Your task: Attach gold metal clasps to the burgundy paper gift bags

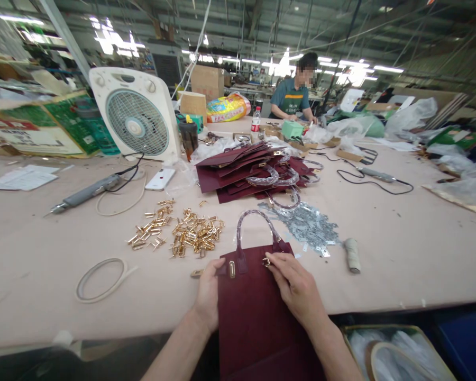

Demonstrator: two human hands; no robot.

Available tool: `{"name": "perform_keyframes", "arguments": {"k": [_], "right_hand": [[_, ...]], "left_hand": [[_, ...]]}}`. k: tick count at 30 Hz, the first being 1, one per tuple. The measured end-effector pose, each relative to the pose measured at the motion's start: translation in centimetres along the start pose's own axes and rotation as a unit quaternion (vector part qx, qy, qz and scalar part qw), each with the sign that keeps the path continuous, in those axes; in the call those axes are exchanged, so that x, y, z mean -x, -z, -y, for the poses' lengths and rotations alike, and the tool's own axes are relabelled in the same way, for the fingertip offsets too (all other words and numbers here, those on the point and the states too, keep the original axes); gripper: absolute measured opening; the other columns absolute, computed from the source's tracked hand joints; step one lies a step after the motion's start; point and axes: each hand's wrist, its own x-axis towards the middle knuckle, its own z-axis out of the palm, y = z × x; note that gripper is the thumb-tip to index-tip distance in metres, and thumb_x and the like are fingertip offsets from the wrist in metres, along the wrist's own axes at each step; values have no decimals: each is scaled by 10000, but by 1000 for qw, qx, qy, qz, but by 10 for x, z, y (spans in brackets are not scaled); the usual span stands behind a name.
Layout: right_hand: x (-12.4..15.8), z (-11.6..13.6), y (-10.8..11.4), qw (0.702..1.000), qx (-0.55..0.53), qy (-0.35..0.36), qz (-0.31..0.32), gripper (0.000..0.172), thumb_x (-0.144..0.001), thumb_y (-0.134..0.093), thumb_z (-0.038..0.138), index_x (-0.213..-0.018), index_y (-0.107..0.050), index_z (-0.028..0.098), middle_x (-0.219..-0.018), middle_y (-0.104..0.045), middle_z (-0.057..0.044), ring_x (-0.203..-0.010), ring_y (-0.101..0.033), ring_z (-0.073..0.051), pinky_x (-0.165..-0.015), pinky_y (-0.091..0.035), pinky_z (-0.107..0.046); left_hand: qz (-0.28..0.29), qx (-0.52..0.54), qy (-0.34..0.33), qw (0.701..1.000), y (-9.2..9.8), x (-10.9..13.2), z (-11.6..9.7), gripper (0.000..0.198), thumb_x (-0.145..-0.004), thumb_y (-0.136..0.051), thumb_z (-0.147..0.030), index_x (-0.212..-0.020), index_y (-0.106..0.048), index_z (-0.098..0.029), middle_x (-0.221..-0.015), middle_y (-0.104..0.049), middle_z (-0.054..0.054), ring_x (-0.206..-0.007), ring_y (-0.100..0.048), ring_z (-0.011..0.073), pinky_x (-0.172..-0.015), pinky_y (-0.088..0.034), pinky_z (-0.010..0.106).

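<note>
A dark red handbag panel (254, 312) with a plastic-wrapped handle (256, 214) lies over the table's front edge. My left hand (209, 291) grips its upper left edge, thumb on top. One gold buckle (232, 269) sits flat on the panel beside the left handle tab. Between the fingertips of my right hand (295, 280) is a small gold buckle (266, 261) with prongs, held at the panel's upper right, near the other handle tab. Loose gold buckles (196, 233) lie in two heaps beyond my left hand. A pile of thin silver metal plates (309, 225) lies beyond my right.
Several dark red bag panels (230, 172) are stacked further back. A fan (137, 116), a phone (161, 179) and an electric screwdriver (89, 193) are at left. A tape roll (102, 280) lies front left, a thread spool (353, 255) at right. A co-worker (291, 98) stands across the table.
</note>
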Motion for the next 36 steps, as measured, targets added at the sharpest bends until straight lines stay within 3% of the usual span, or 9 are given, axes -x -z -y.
{"name": "perform_keyframes", "arguments": {"k": [11, 16, 26, 36], "right_hand": [[-1, 8, -5, 999, 34, -14, -23, 326, -1027, -551, 164, -1310, -690, 248, -1157, -739, -102, -1067, -732, -218, -954, -637, -356], [-3, 9, -11, 998, 53, -16, -17, 348, -1043, -520, 169, -1347, -666, 256, -1153, -731, -104, -1035, -741, -210, -955, -633, -356], [-6, 9, -9, 998, 56, 1, 7, 369, -1047, -524, 174, -1359, -678, 298, -1117, -751, -80, -980, -754, -189, -855, -642, -290], [-8, 19, -13, 986, 162, 8, 27, 313, -1073, -503, 247, -1332, -680, 239, -1050, -747, -93, -866, -753, -179, -714, -622, -238]], "left_hand": [[-44, -15, -34, 998, -6, 1, 3, 481, -914, -518, -362, -1201, -724, -35, -1049, -801, 188, -1020, -752, 376, -1028, -508, 525], [-38, -8, -35, 999, -6, 1, 4, 487, -915, -517, -367, -1204, -724, -33, -1044, -803, 188, -1038, -749, 374, -1026, -513, 515], [-36, -6, -44, 998, -3, 1, 6, 499, -919, -524, -384, -1229, -720, -46, -1047, -804, 180, -1046, -746, 373, -1043, -501, 519], [-18, -5, -52, 998, -4, -1, 7, 495, -927, -519, -383, -1226, -719, -43, -1032, -805, 180, -1041, -747, 372, -1027, -511, 519]]}}
